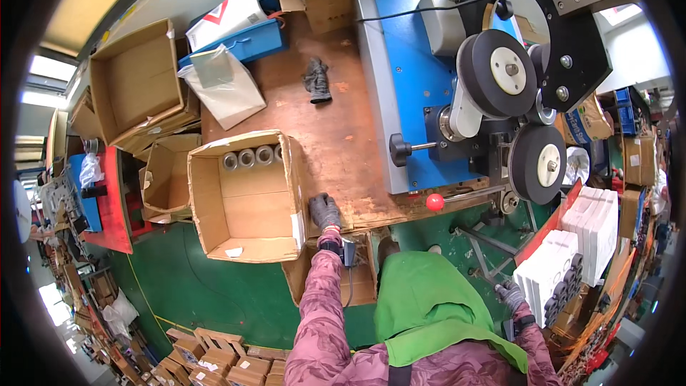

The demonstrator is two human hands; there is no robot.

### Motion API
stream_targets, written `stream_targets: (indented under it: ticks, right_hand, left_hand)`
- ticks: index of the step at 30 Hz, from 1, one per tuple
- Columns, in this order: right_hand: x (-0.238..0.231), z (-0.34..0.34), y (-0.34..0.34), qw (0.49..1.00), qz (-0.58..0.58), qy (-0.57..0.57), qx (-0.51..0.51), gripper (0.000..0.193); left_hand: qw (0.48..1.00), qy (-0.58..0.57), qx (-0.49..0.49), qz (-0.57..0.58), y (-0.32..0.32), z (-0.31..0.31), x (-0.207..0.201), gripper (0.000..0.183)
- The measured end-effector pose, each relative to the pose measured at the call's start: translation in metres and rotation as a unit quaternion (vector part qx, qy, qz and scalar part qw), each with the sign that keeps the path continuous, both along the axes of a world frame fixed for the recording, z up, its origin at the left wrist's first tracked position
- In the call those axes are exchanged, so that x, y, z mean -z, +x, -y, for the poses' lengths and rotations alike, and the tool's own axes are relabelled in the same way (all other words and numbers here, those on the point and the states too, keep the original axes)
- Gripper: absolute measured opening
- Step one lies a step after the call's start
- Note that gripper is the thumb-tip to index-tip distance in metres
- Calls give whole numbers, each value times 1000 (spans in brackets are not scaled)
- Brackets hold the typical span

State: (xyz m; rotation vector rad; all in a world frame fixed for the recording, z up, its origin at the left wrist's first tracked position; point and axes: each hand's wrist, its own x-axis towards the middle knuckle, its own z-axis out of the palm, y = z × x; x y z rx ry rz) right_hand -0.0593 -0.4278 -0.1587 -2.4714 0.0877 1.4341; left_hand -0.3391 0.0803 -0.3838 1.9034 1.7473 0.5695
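Note:
My left hand, in a grey glove, rests on the brown tabletop near its front edge, fingers curled in and nothing seen in them. Just left of it stands an open cardboard box, where several metal rings sit in a row along the far side. At the lower right, my right hand, gloved too, reaches beside a stack of white blocks, its fingers apart. Several dark grey round parts line the side of that stack, close to the hand but apart from it.
A blue machine with black wheels fills the right of the table. Its lever with a red knob juts over the front edge. A loose grey glove lies mid-table. Empty cartons and a blue tray stand far left.

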Motion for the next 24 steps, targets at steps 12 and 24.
stream_targets:
  ticks: [12, 24]
  right_hand:
    - [-4, -9, -14, 1000, 7, 22, 5, 18]
    - [-16, -16, -13, 999, 31, 12, -20, 17]
  left_hand:
    - [956, -48, 140, -254, 9, -15, -2, 7]
    - [974, -35, 155, -163, 39, -28, -19, 9]
